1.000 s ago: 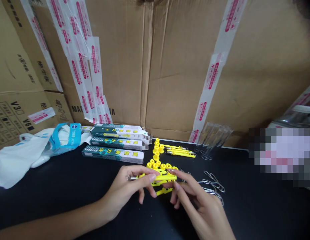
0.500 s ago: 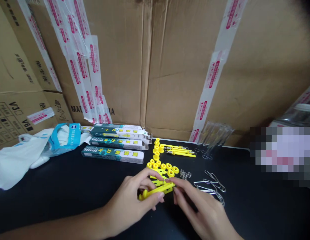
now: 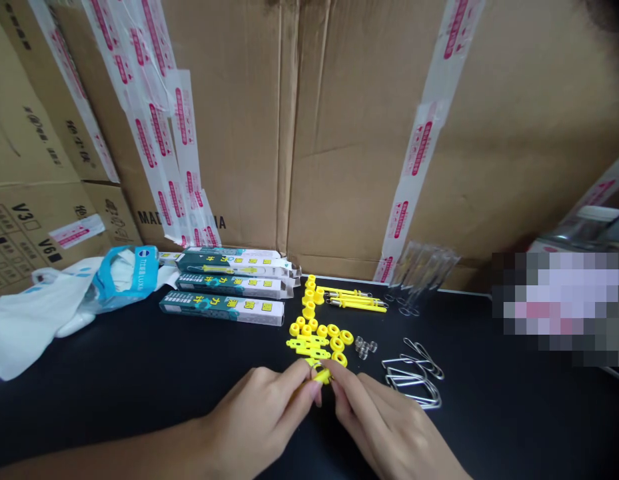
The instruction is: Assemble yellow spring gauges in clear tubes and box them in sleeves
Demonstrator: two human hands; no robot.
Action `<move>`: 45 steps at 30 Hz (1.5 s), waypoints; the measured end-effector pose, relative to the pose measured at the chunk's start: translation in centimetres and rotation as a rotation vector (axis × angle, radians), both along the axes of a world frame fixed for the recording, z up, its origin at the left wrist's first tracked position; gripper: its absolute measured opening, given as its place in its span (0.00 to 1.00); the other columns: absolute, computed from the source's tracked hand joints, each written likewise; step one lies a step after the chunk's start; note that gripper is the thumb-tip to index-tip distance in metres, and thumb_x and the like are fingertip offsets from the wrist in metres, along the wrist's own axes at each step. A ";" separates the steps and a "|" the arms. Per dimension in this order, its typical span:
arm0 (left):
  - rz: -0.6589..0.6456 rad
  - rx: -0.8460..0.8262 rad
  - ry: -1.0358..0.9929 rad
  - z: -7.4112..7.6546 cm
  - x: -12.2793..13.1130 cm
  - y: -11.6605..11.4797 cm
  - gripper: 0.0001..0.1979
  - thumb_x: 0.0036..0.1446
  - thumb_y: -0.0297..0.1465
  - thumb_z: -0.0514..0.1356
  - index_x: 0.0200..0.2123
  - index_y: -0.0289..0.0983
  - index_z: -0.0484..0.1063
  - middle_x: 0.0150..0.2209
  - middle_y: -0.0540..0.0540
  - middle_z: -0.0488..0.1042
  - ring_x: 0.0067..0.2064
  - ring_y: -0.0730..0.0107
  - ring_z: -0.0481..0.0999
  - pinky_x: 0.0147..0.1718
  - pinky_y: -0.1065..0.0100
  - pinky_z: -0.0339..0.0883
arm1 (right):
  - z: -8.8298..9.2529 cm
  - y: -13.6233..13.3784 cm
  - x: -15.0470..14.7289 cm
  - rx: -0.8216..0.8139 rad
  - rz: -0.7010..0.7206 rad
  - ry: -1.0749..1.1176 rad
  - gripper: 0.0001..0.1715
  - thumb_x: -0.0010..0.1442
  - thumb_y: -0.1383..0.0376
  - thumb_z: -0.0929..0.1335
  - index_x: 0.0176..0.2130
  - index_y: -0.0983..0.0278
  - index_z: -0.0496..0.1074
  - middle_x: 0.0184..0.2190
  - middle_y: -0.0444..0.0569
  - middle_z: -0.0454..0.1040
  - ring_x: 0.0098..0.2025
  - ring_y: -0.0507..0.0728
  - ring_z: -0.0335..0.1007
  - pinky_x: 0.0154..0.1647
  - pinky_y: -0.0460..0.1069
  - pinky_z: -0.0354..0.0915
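Observation:
My left hand (image 3: 269,410) is closed in a pinch around a yellow plastic piece (image 3: 322,377), and most of that piece is hidden by the fingers. A thin curved metal wire (image 3: 316,365) shows at its top. From the other side, the fingertips of my right hand (image 3: 382,410) are closed on the same piece's end. Just beyond the fingers lie flat yellow strips with slots (image 3: 312,353). Yellow rings (image 3: 338,344) and small yellow caps (image 3: 306,329) are grouped behind them. Right of these sit small metal coils (image 3: 364,347), and bent wire hooks (image 3: 413,381) lie beside my right hand.
Long printed boxes (image 3: 222,309) are stacked at back left, near a blue-and-white tissue pack (image 3: 124,273). Yellow rods with springs (image 3: 356,302) and clear tubes (image 3: 422,277) lie toward the cardboard wall (image 3: 359,133). A blurred patch covers something at right.
The yellow piece has turned and sunk into my left fingers, so less of it shows. Both hands have moved closer together, uncovering more of the slotted strips.

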State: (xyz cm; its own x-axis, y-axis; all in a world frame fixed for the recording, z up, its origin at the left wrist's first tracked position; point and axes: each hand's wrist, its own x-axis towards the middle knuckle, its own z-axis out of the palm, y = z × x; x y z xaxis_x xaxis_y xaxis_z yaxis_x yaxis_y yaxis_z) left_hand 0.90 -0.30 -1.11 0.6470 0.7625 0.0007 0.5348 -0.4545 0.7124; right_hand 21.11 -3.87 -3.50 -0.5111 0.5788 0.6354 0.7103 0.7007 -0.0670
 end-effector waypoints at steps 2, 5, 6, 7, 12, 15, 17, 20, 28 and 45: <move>0.005 0.019 0.017 0.0 0.0 0.0 0.17 0.72 0.38 0.43 0.37 0.41 0.68 0.29 0.50 0.75 0.30 0.66 0.77 0.30 0.70 0.59 | -0.1 0.0 0.0 0.011 0.004 -0.006 0.17 0.72 0.74 0.56 0.56 0.75 0.63 0.27 0.53 0.77 0.25 0.57 0.76 0.23 0.50 0.74; 0.012 0.051 0.013 0.0 0.1 -0.1 0.17 0.71 0.37 0.44 0.36 0.41 0.69 0.27 0.51 0.74 0.28 0.68 0.75 0.30 0.70 0.58 | -0.1 0.0 -0.1 -0.011 -0.017 0.008 0.16 0.73 0.73 0.54 0.53 0.72 0.65 0.27 0.52 0.77 0.25 0.57 0.77 0.24 0.49 0.74; 0.019 0.065 0.006 0.0 0.1 0.0 0.17 0.71 0.37 0.45 0.35 0.41 0.70 0.27 0.52 0.73 0.28 0.69 0.74 0.29 0.71 0.58 | -0.1 0.0 -0.2 -0.025 -0.024 0.021 0.16 0.74 0.72 0.54 0.52 0.70 0.65 0.28 0.52 0.78 0.25 0.57 0.77 0.24 0.49 0.74; 0.027 0.076 -0.005 0.0 0.2 0.0 0.18 0.71 0.37 0.46 0.34 0.41 0.70 0.26 0.52 0.73 0.26 0.70 0.73 0.29 0.71 0.58 | -0.1 0.1 -0.2 -0.033 -0.032 0.038 0.16 0.74 0.71 0.53 0.50 0.69 0.66 0.28 0.52 0.78 0.26 0.56 0.77 0.25 0.49 0.74; 0.063 -0.061 -0.088 0.1 0.5 0.2 0.21 0.70 0.40 0.45 0.29 0.40 0.69 0.12 0.58 0.59 0.13 0.74 0.61 0.18 0.73 0.54 | 0.4 0.4 -0.4 0.024 -0.109 0.014 0.20 0.75 0.69 0.53 0.37 0.65 0.68 0.25 0.48 0.76 0.24 0.54 0.76 0.24 0.47 0.70; 0.057 -0.135 -0.088 0.2 0.5 0.3 0.21 0.70 0.41 0.44 0.28 0.40 0.67 0.10 0.60 0.56 0.11 0.75 0.57 0.17 0.74 0.54 | 0.6 0.5 -0.5 0.065 -0.139 -0.038 0.25 0.75 0.69 0.54 0.29 0.64 0.68 0.21 0.46 0.72 0.19 0.53 0.71 0.19 0.48 0.64; 0.061 -0.072 -0.065 0.2 0.4 0.2 0.22 0.70 0.40 0.44 0.27 0.40 0.67 0.13 0.58 0.60 0.15 0.74 0.61 0.21 0.73 0.56 | 0.6 0.5 -0.6 0.089 -0.140 -0.060 0.26 0.74 0.70 0.55 0.28 0.64 0.69 0.20 0.45 0.71 0.18 0.53 0.70 0.18 0.50 0.61; 0.077 0.083 0.022 0.1 0.3 0.0 0.22 0.71 0.38 0.45 0.27 0.40 0.69 0.21 0.53 0.70 0.24 0.70 0.69 0.29 0.71 0.58 | 0.7 0.3 -0.7 0.123 -0.138 -0.090 0.27 0.74 0.71 0.55 0.27 0.64 0.70 0.18 0.44 0.70 0.17 0.53 0.68 0.17 0.50 0.58; 0.048 0.175 0.264 0.6 0.3 -0.2 0.23 0.71 0.37 0.44 0.29 0.40 0.71 0.26 0.48 0.76 0.29 0.63 0.73 0.28 0.67 0.54 | 0.3 0.3 -0.8 0.173 -0.169 -0.117 0.27 0.72 0.74 0.55 0.25 0.64 0.70 0.16 0.44 0.68 0.15 0.52 0.66 0.16 0.52 0.53; 0.008 0.388 0.554 1.5 1.0 -2.0 0.20 0.68 0.27 0.43 0.38 0.35 0.76 0.28 0.36 0.79 0.25 0.56 0.76 0.24 0.64 0.57 | 0.0 0.4 -1.3 0.199 -0.183 -0.102 0.29 0.74 0.72 0.54 0.25 0.63 0.67 0.15 0.43 0.68 0.14 0.51 0.64 0.16 0.52 0.52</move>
